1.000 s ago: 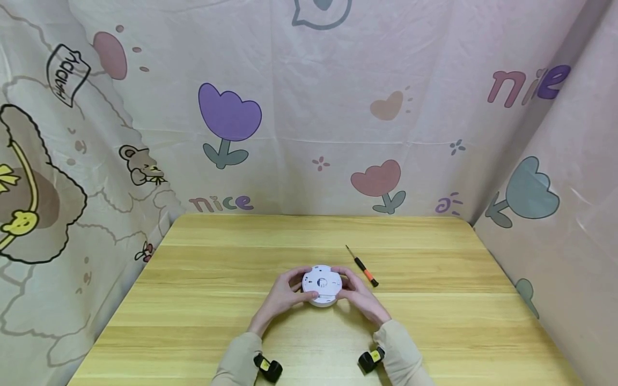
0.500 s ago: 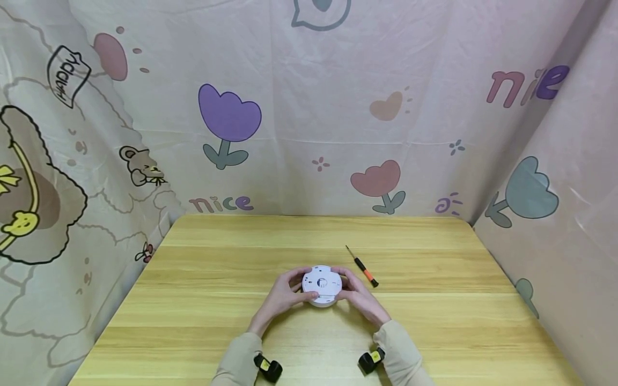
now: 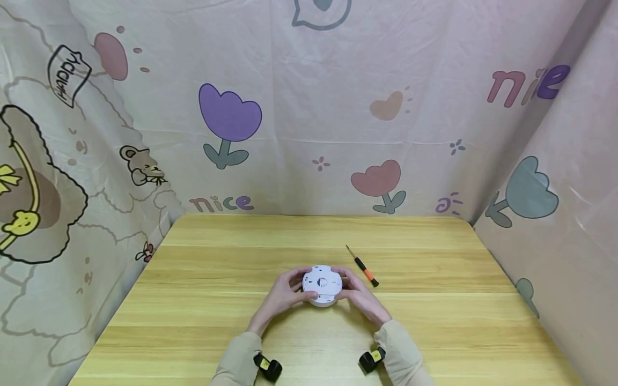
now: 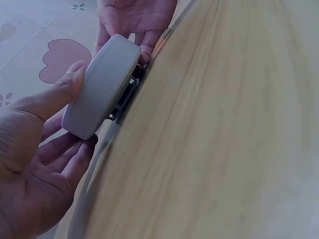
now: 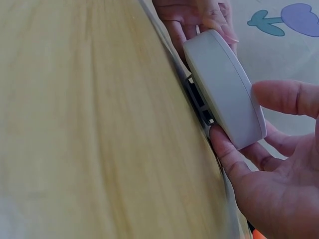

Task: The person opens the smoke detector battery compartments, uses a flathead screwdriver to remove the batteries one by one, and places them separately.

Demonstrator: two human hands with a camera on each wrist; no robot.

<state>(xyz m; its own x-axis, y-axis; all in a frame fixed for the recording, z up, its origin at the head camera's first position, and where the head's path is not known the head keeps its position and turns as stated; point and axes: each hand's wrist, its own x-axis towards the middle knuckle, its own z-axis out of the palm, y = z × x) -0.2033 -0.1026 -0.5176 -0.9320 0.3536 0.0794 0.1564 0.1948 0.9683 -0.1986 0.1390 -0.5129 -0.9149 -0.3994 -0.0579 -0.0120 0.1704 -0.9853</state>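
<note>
Between both hands, above the middle of the table, is a round white smoke detector (image 3: 322, 284), its flat slotted back plate facing up. My left hand (image 3: 281, 294) grips its left rim, with the thumb on the near edge of the plate. On the opposite rim my right hand (image 3: 358, 295) holds it the same way. The left wrist view shows the white side wall (image 4: 102, 89) and a dark vented part (image 4: 124, 99) on the underside, close over the wood. In the right wrist view the right thumb (image 5: 286, 97) touches the plate edge, while fingers support the detector from below.
A small screwdriver (image 3: 366, 271) with a black and orange handle lies just beyond the right hand, tip pointing away. The wooden table (image 3: 193, 268) meets a printed cloth (image 3: 299, 107) at the back and sides. Black wrist cameras (image 3: 268, 369) sit at both sleeves.
</note>
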